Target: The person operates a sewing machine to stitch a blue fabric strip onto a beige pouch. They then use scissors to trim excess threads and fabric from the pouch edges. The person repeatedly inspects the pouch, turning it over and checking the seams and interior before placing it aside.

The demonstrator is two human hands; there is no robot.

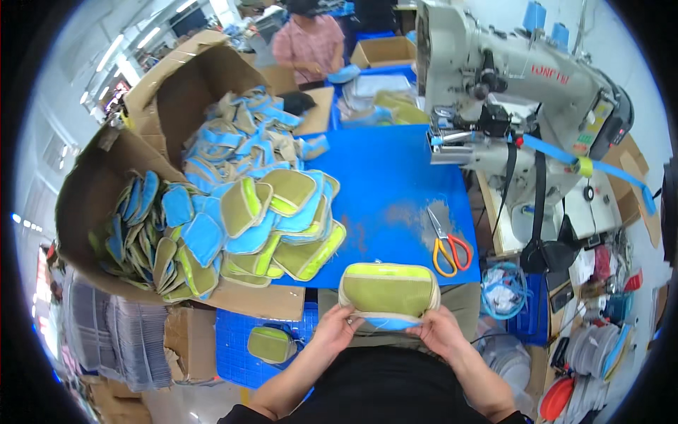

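Note:
Between my two hands is a small fabric pouch (390,290) with an olive-green face, a lime strip along its far side and tan edging. A blue part shows along its near edge. My left hand (337,328) is closed on the near left corner, and my right hand (439,329) pinches the near right corner. The pouch is held above my lap, by the near edge of the blue worktable (385,184). Scissors (448,247) with orange and red handles lie on the table, beyond my right hand.
Left, a cardboard box (88,191) spills flat green and blue panels (296,226) onto the table. An industrial sewing machine (508,71) stands at the right. Another pouch (270,345) lies on a blue crate (236,367), low left. A person (311,42) works beyond the table.

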